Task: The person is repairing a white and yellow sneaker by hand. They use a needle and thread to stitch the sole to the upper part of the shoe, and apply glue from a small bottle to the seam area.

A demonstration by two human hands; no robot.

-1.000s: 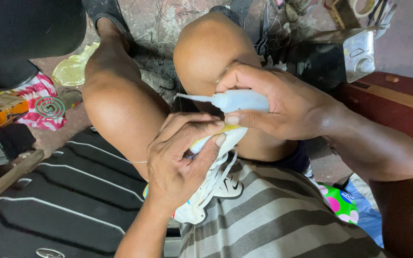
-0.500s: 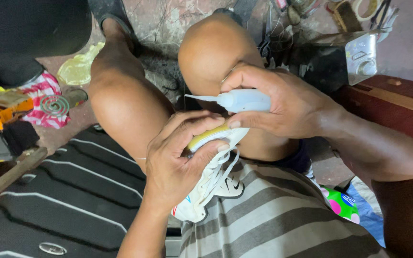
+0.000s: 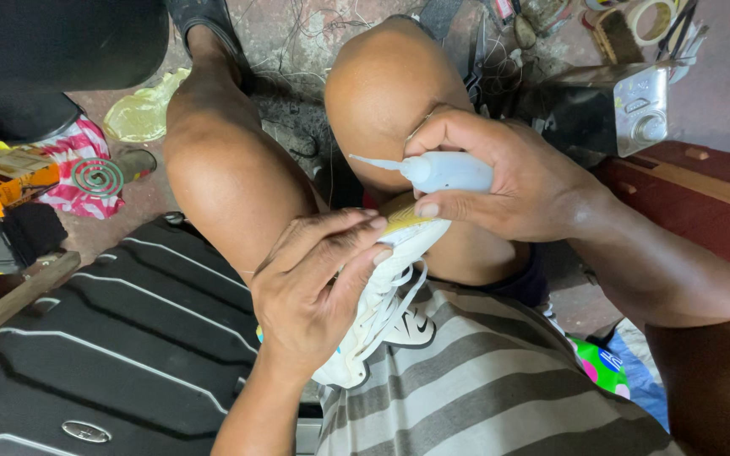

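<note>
Hands occupy the centre of the frame, between the person's raised knees. Left hand (image 3: 314,291) is closed around a white sneaker (image 3: 382,317), fingers curled over its upper end and pressing it against the lap, apparently to steady it for work at the sole edge; a tan strip of sole shows just above the fingertips. Right hand (image 3: 500,181) grips a pale blue squeeze bottle (image 3: 445,171), thumb beneath and fingers wrapped over the body, its slim nozzle pointing toward frame left and lying clear of the shoe, apparently not applying anything. White laces hang below the left hand onto the striped shirt (image 3: 483,380).

Compared with the earlier frames, both grips are unchanged; the bottle sits at much the same height, and the left fingers have shifted slightly over the shoe's end.

Noted nearby: green spiral coil (image 3: 97,176) at middle left, black suitcase (image 3: 103,355) lower left, metal box (image 3: 627,105) upper right.
</note>
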